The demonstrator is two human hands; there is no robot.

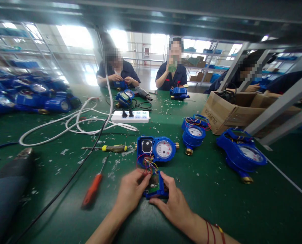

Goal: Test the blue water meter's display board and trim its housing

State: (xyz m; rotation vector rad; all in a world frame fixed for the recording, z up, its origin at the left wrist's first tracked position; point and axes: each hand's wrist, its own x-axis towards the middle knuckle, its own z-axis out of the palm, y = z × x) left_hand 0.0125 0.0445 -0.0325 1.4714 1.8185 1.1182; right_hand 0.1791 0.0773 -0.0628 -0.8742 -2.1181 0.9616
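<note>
A blue water meter lies open on the green table, with its round dial facing up. Coloured wires run from it to a blue cover holding a green circuit board, which lies just in front of it. My left hand grips the cover's left side, fingertips at the wires. My right hand holds its right and near edge, thumb on top.
An orange-handled screwdriver and a yellow-handled screwdriver lie to the left. A white power strip with white cable sits behind. Two more blue meters and a cardboard box are at right. Three people sit opposite.
</note>
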